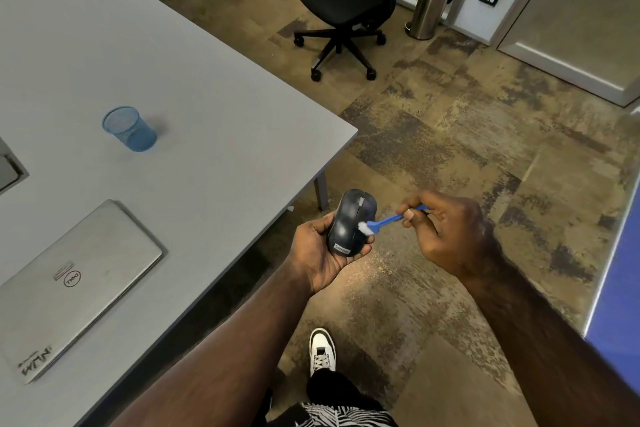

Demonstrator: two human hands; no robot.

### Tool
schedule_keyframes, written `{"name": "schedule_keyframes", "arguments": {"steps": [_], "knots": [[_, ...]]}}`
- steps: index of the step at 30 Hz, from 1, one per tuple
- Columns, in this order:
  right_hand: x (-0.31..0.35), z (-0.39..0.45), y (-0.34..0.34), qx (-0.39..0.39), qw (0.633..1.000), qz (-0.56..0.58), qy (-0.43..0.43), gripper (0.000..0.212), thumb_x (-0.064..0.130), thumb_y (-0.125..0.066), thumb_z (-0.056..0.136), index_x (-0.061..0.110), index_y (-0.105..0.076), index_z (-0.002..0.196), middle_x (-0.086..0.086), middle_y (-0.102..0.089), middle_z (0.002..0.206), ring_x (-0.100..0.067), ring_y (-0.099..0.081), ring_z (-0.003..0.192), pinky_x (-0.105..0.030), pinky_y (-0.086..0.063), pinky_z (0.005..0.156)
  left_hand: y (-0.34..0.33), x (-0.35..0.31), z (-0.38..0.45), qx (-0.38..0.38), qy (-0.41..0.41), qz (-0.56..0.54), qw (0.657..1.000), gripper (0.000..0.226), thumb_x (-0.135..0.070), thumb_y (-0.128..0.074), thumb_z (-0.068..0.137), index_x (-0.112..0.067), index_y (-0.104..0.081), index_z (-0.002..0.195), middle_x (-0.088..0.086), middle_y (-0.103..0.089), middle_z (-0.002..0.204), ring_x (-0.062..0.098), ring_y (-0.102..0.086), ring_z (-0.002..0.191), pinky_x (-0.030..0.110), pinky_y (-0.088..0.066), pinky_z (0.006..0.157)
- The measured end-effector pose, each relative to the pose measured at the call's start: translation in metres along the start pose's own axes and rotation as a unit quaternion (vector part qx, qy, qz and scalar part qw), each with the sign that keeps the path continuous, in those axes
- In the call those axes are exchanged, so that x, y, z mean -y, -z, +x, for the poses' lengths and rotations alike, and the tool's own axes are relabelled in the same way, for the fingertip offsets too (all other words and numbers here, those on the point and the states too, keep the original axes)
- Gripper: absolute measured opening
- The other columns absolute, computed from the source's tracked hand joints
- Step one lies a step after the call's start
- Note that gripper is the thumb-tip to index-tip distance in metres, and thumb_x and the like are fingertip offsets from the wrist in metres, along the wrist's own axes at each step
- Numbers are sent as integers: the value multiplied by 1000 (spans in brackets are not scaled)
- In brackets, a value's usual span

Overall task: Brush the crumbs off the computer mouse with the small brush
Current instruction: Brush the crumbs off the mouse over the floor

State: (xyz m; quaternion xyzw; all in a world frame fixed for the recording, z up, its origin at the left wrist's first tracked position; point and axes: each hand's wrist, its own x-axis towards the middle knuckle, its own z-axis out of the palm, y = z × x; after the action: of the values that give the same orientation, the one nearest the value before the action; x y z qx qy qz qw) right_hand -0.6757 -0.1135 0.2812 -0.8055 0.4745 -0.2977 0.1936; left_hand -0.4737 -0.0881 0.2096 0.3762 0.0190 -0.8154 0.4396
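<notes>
Left hand [317,253] cups dark oval plastic computer mouse [351,224] beyond table's near edge; right hand [446,229] pinches small blue white-bristled brush [388,220], bristles touching mouse.

One head-worn camera looks steeply down, close above the hands [381,239].

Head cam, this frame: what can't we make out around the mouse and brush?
- Crumbs on the mouse: too small to see.
- Mouse underside: hidden by the left hand.
- Brush handle end: covered by the right hand.
- Bristle contact with the mouse: blurred, cannot confirm.
- Cup contents: mesh too fine.
</notes>
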Motion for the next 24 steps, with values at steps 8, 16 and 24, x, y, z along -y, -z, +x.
{"name": "schedule_keyframes", "arguments": {"steps": [8, 16, 24], "knots": [[0, -2, 0, -31, 999, 5, 8, 17, 2, -63, 86, 15, -70, 94, 9, -71, 76, -12, -69, 62, -26, -54, 49, 3, -1, 2, 22, 8, -31, 999, 54, -28, -30, 95, 5, -72, 103, 29, -68, 103, 35, -68, 82, 38, -59, 72], [-2, -4, -5, -62, 998, 6, -8, 20, 1, -64, 87, 17, -70, 98, 2, -73, 74, -15, -69, 62, -30, -55, 49, 3, 0, 2, 35, 10, -36, 999, 51, -26, -38, 85, 6, -69, 111, 28, -66, 111, 35, -67, 83, 37, -59, 72], [3, 0, -8, -87, 995, -26, -35, 17, 1, -64, 88, 13, -71, 98, -2, -74, 74, -20, -68, 60, -28, -53, 48, 4, 1, 2, 17, 20, -32, 999, 55, -28, -28, 95, 5, -67, 115, 26, -63, 119, 34, -65, 88, 38, -58, 76]]}}
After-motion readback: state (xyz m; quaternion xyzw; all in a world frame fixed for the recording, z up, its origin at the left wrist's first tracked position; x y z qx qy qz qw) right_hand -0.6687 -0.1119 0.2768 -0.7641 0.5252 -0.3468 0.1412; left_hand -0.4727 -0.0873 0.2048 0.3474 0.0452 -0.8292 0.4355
